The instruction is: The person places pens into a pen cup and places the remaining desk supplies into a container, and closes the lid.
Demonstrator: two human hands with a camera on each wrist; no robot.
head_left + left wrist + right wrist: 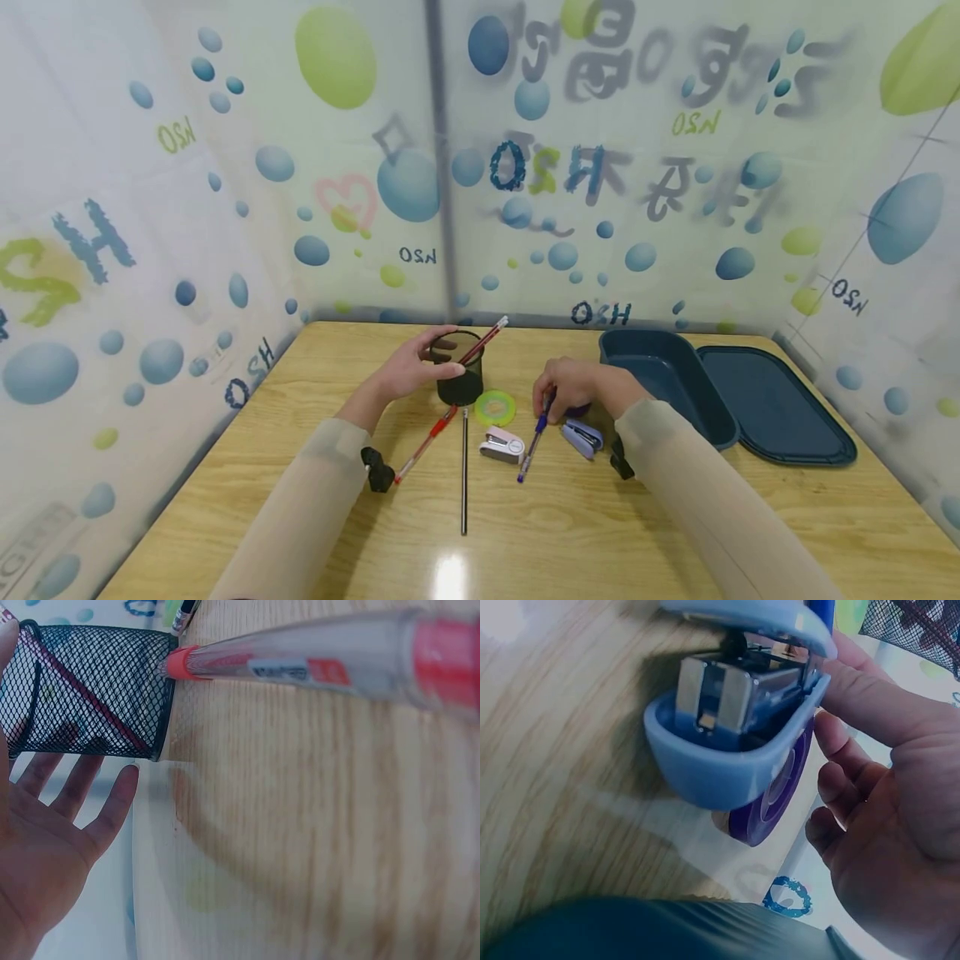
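Note:
My left hand (408,367) holds a black mesh pen cup (460,390), thumb in front and fingers behind it. A dark red pencil (489,339) leans inside the cup, its end above the rim. With my right hand (572,385) I pinch a blue pen (534,443) near its upper end; the pen slants toward me, low over the table. Close to that hand sit a light blue stapler (582,437) and a purple tape roll (763,814), mostly hidden in the head view. Between the hands are a yellow-green disc (496,408) and a white-pink stapler (502,445).
A red pen (426,443) and a dark pencil (464,479) lie in front of the cup on the wooden table (300,442). At right stands a dark blue tray (667,375), its matching lid (783,404) beside it. Patterned curtains (360,225) surround the table.

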